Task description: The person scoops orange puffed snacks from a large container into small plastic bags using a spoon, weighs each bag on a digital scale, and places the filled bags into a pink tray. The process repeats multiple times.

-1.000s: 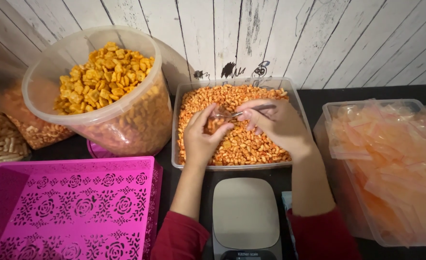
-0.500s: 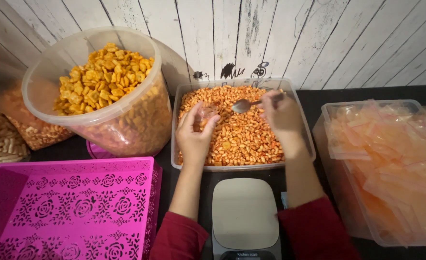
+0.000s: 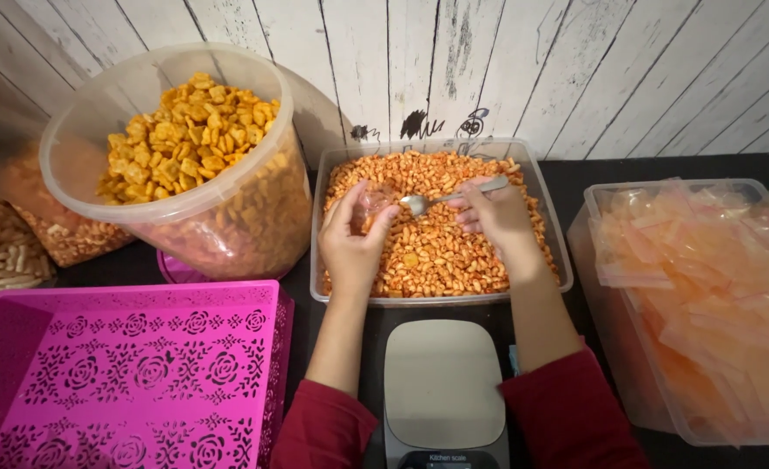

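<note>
A clear rectangular tub (image 3: pixel 554 226) full of small orange snack pieces (image 3: pixel 441 256) stands in the middle. My left hand (image 3: pixel 352 243) holds a small clear plastic bag (image 3: pixel 372 204) open above the snacks. My right hand (image 3: pixel 499 217) grips a metal spoon (image 3: pixel 441 199), its bowl pointing left and nearly touching the bag's mouth. Both arms wear dark red sleeves.
A grey kitchen scale (image 3: pixel 441 386) sits in front of the tub. A pink lattice basket (image 3: pixel 115 373) is at the lower left. A big round tub of yellow crackers (image 3: pixel 184 139) stands at the back left, more snack bags (image 3: pixel 2 247) beside it. A box of clear bags (image 3: pixel 706 295) is at the right.
My right hand lifted the spoon out of the snacks and swung it left to the bag's mouth. My left hand raised the bag slightly to meet it.
</note>
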